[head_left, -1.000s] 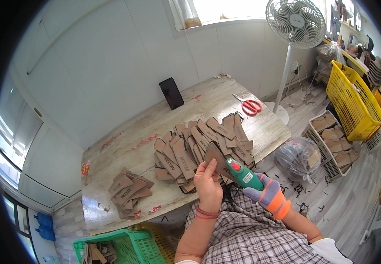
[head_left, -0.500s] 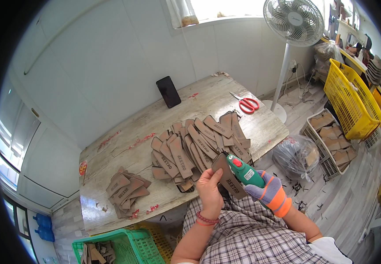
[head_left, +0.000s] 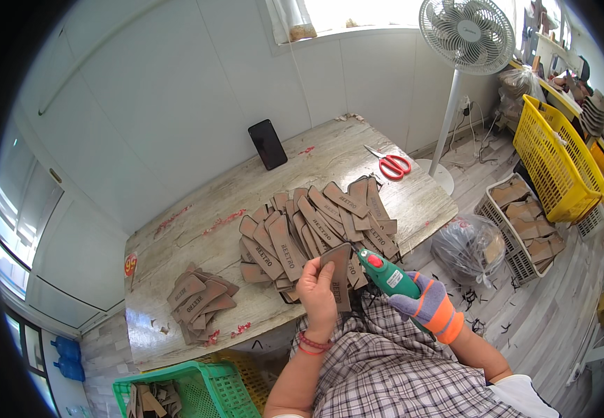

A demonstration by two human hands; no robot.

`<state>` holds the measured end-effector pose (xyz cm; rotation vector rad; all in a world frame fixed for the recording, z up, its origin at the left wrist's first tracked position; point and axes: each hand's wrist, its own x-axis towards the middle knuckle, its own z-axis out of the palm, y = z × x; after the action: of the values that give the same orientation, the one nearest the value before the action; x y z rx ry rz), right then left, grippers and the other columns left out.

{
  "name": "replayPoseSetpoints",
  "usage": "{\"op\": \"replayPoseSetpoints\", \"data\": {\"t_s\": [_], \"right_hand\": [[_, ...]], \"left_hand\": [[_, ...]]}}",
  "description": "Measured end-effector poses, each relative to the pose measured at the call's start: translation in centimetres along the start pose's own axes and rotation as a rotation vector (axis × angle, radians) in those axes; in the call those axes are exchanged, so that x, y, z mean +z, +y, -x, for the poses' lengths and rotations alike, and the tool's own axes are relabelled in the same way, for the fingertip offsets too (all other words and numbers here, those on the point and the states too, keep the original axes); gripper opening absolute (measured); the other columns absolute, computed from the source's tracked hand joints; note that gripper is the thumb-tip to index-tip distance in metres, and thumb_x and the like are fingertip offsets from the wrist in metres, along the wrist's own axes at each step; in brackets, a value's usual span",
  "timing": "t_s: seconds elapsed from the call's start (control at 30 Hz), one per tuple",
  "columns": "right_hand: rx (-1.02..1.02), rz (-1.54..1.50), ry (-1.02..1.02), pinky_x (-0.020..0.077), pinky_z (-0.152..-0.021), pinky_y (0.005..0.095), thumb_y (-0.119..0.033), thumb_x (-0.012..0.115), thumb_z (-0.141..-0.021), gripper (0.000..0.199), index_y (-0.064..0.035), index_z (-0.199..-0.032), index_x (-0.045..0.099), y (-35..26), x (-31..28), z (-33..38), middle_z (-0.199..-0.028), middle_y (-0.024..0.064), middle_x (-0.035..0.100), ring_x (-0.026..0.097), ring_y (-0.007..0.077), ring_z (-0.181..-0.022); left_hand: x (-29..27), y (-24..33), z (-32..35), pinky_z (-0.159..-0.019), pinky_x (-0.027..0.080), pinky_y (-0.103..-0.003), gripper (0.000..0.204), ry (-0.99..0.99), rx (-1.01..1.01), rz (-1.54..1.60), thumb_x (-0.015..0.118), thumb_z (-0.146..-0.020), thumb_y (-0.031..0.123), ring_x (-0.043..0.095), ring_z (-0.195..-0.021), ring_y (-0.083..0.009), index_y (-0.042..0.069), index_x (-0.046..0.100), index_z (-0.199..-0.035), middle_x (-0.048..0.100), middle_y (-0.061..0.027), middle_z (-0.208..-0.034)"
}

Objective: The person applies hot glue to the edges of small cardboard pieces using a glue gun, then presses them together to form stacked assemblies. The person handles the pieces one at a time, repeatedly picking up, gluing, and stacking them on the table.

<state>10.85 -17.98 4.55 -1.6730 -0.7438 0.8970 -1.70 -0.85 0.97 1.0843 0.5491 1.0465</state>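
My bare left hand (head_left: 318, 289), with red bracelets at the wrist, pinches a flat brown piece with a dark edge (head_left: 341, 284) and lettering on it. In my gloved right hand (head_left: 429, 304) is a green handheld power tool (head_left: 394, 279) with a red button. The tool's tip points toward the held piece's upper right edge; whether they touch I cannot tell. Just beyond my hands lies a large heap of similar brown pieces (head_left: 288, 254). A smaller pile (head_left: 201, 303) of them is farther left on the table (head_left: 197, 216).
Red-handled scissors (head_left: 394, 167) lie near the table's right end. A dark phone (head_left: 268, 145) leans against the wall. Below the table's front edge is a green basket (head_left: 225, 390) holding scraps. To the right stand a fan (head_left: 449, 118), a filled plastic bag (head_left: 470, 247) and a yellow crate (head_left: 563, 167).
My left hand has moved a little left and turned the brown piece more upright, opening a gap between the piece and the tool's body. My right hand stays nearly in place.
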Motion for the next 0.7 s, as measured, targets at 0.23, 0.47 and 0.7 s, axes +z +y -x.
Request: {"op": "replayPoseSetpoints", "data": {"t_s": [0.23,0.47,0.7], "right_hand": [[0.025,-0.059,-0.03,0.0464,-0.056,0.0208,-0.021,0.074,-0.083,0.05,0.0023,-0.122,0.054,-0.4,0.0,0.2,-0.083,0.0029,0.066,0.058,0.0064,-0.063],[0.034,-0.084,-0.081,0.0466,-0.056,0.0205,-0.025,0.079,-0.08,0.048,-0.0017,-0.117,0.06,-1.0,-0.5,0.6,-0.077,-0.0001,0.064,0.056,0.0038,-0.062],[0.006,0.048,-0.113,0.0484,-0.059,0.0214,-0.031,0.08,-0.078,0.052,-0.0015,-0.116,0.061,-0.6,-1.0,0.7,-0.079,0.003,0.067,0.059,0.0054,-0.064]], "left_hand": [[-0.7,0.2,-0.4,-0.074,0.045,-0.019,0.01,-0.057,0.011,-0.066,0.057,-0.095,0.006,0.054,-0.081,-0.0044,-0.002,0.061,-0.1,0.064,-0.0004,-0.091],[-1.9,1.6,-1.2,-0.071,0.042,-0.02,0.009,-0.139,0.041,-0.187,0.059,-0.094,0.008,0.051,-0.077,-0.0051,-0.001,0.061,-0.096,0.061,0.001,-0.086],[-3.3,3.9,-2.3,-0.067,0.041,-0.023,0.008,-0.251,0.141,-0.441,0.063,-0.088,0.006,0.049,-0.071,-0.0081,-0.002,0.063,-0.088,0.055,-0.0003,-0.078]]}}
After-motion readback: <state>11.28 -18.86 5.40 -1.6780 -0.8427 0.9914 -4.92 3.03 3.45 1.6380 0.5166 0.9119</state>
